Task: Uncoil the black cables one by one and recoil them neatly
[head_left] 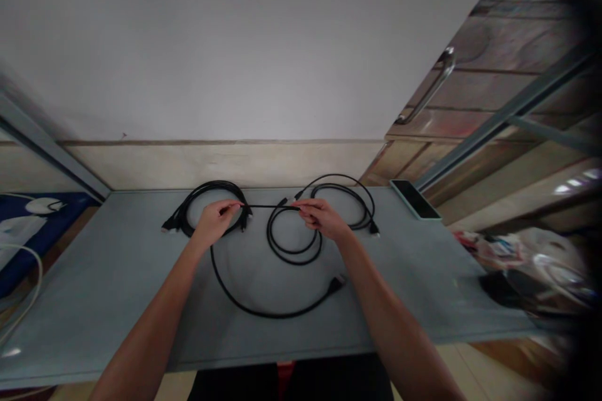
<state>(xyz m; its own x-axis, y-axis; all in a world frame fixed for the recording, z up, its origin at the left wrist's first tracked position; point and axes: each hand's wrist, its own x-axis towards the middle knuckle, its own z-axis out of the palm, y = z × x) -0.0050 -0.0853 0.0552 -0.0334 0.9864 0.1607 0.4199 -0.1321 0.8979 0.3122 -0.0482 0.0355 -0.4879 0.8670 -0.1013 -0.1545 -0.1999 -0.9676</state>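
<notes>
Between my two hands a straight stretch of black cable [268,206] is held just above the table. My left hand [217,218] pinches it at one side, in front of a coiled bundle of black cables [216,184] with plugs at its left and right. My right hand [321,215] pinches it at the other side, over more loops of black cable [294,262]. From beneath my left hand the cable curves toward me and ends in a black plug [335,284] near my right forearm. Behind my right hand lies another coil [367,200] with a plug end.
The grey-blue table [113,276] meets a white wall [226,44] at the back. A phone-like device [416,200] lies at the far right corner. Beyond the right edge are plastic bags [545,250]; at left stands a blue surface [28,276] with a white cord [38,263].
</notes>
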